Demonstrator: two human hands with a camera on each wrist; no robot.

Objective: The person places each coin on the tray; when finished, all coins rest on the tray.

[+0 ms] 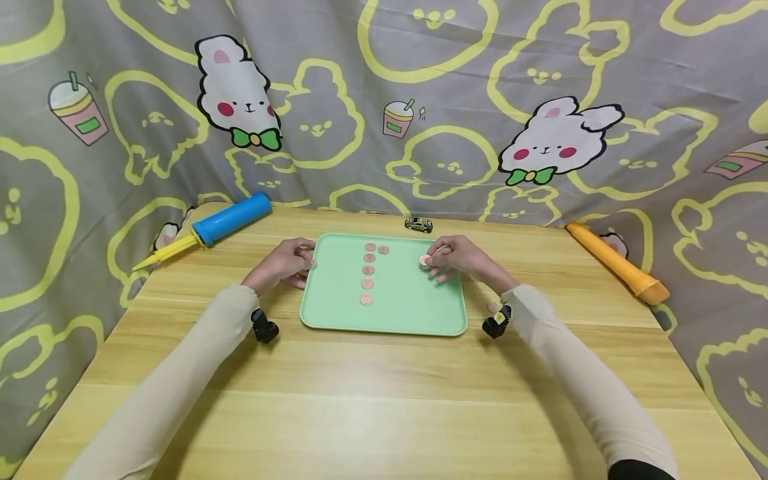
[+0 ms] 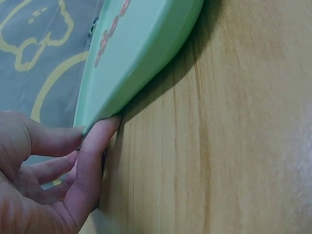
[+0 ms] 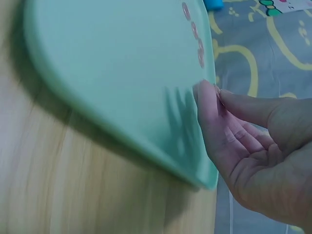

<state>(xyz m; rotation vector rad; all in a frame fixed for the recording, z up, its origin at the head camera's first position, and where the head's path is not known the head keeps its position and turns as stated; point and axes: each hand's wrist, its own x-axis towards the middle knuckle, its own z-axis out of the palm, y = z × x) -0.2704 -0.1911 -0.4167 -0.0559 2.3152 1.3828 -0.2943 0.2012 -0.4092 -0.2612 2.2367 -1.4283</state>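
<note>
A light green tray (image 1: 336, 317) lies on the wooden table. Several copper-coloured coins (image 1: 367, 284) form a column on its left half, with one more coin (image 1: 383, 250) beside the top of that column. My left hand (image 1: 282, 261) pinches the tray's left rim; in the left wrist view the thumb lies on the rim and a finger is under it. Over the tray's right side, my right hand (image 1: 459, 257) pinches a coin (image 1: 425, 260) between thumb and forefinger. In the right wrist view that coin is mostly hidden by the fingertips (image 3: 207, 90).
Behind the tray stands a small toy car (image 1: 418, 225). A blue and yellow hand pump (image 1: 231, 220) lies at the back left, an orange tapered object (image 1: 618, 263) at the right edge. Another coin (image 1: 493, 307) shows beside the right wrist. A patterned curtain (image 1: 336, 100) hangs behind the table.
</note>
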